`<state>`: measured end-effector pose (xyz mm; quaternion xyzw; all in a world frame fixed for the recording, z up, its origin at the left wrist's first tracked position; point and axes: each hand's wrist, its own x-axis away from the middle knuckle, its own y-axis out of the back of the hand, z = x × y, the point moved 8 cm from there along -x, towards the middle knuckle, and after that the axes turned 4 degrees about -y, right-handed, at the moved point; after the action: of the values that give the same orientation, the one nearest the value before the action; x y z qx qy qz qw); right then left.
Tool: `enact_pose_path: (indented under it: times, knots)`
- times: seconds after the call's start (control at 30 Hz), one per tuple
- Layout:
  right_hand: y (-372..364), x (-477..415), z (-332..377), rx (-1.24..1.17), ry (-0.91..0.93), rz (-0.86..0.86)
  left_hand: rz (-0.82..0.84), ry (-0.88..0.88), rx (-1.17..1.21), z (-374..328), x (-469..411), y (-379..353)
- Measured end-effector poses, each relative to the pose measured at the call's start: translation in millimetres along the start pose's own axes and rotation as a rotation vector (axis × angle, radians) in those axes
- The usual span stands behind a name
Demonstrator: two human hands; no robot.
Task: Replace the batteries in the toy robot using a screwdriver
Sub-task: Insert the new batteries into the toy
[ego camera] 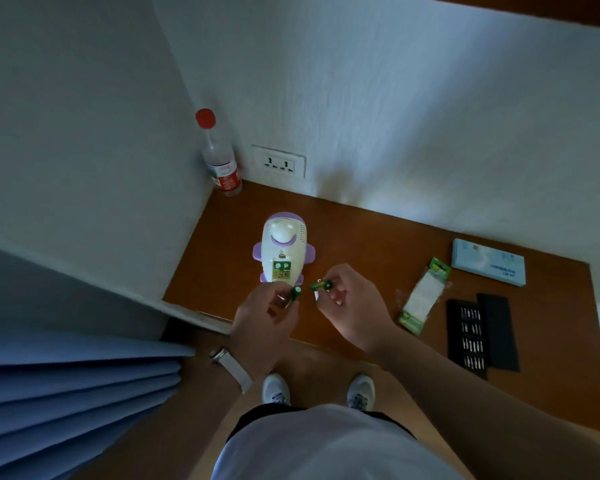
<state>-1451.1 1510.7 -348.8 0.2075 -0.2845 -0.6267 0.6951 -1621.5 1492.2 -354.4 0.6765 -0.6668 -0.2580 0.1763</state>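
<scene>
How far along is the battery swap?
Done: the toy robot has its battery compartment uncovered, and the bit set lies open. In hand: the left hand pinches one green battery, the right hand a second battery; old or new, can't tell. Left: seating cells, screwing the cover back.

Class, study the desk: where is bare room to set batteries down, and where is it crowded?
Bare desk lies between the toy robot and the battery packet, back to the wall, and between bottle and robot. Crowded: the right end, with packet, blue box, bit case.
</scene>
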Motion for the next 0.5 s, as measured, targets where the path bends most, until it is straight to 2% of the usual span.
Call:
enact_pose_path:
  times: [0.2, 0.5]
  knots:
    - [-14.7, 2.5, 15.5, -0.055, -0.025, -0.041, 0.057, -0.108, 0.018, 20.1, -11.2, 21.8]
    - [-27.3, 6.5, 24.7, -0.073, -0.143, -0.035, 0.071, -0.139, -0.019, 28.0, -20.7, 37.7]
